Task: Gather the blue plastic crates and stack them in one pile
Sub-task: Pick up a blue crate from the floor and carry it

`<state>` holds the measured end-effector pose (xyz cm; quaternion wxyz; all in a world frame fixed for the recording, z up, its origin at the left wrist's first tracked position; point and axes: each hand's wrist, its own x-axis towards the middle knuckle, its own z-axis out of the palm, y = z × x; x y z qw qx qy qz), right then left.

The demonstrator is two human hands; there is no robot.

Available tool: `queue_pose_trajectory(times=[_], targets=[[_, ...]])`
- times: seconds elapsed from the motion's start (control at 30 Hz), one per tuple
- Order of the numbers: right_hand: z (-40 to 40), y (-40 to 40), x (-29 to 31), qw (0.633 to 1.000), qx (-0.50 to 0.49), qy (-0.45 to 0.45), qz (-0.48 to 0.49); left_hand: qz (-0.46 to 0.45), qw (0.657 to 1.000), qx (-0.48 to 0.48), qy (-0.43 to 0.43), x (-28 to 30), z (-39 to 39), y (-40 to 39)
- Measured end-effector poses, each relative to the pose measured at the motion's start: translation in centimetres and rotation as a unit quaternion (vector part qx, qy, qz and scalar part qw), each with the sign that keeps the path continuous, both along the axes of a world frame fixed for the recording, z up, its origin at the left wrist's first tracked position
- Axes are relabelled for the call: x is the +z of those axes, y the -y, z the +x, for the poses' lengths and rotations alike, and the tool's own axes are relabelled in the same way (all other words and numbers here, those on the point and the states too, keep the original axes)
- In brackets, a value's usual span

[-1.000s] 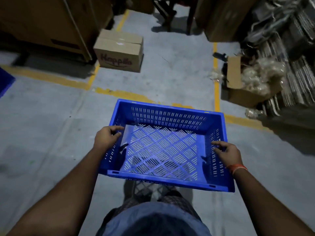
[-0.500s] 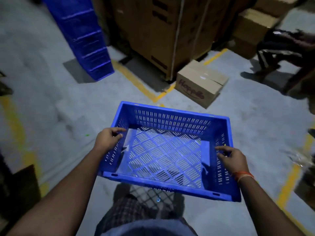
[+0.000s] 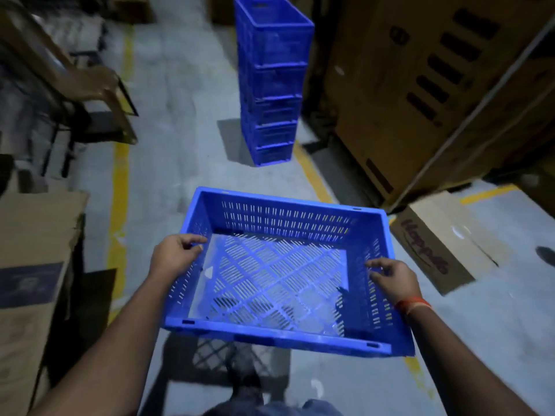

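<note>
I carry an empty blue slotted crate [image 3: 279, 283] level above the floor in front of me. My left hand [image 3: 174, 256] grips its left rim, fingers curled over the edge. My right hand [image 3: 393, 279] grips the right rim the same way; an orange band sits on that wrist. Straight ahead on the floor stands a tall stack of several blue crates [image 3: 271, 82], a short distance beyond the carried crate.
Large cardboard cartons [image 3: 435, 91] line the right side, with a small "Happilo" box [image 3: 435, 241] on the floor at the right. Cardboard boxes [image 3: 33, 265] stand at the left, and dark furniture frames [image 3: 75, 85] behind them. Yellow lines [image 3: 120, 187] mark the grey floor aisle.
My view has swung left while I carry the crate; the blue stack moved from the upper left to straight ahead and the Happilo box slid to the right. Both grips are unchanged.
</note>
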<state>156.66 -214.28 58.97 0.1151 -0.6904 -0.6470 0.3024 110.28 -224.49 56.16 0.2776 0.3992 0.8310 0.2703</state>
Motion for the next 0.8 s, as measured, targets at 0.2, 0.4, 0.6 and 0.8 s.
queue_pose_trajectory(times=[0.2,0.4,0.6,0.8], targets=[[-11.1,-8.8,1.5,0.998,0.053,-0.010,0.020,0.020,0.999,0.047,0.013,1.7,-10.1,-4.5],[-21.7,-17.4,0.9,0.995,0.092,-0.024,0.016,0.004,0.997,0.076,-0.005,2.7,-19.7,-9.9],[-32.9,-27.2,-2.0,0.992,0.117,-0.039,-0.004,-0.012,0.995,0.095,-0.005,1.3,-30.1,-17.7],[-43.2,-37.1,-3.6,0.990,0.126,-0.053,-0.027,-0.017,0.995,0.099,0.010,1.4,-41.0,-26.1]])
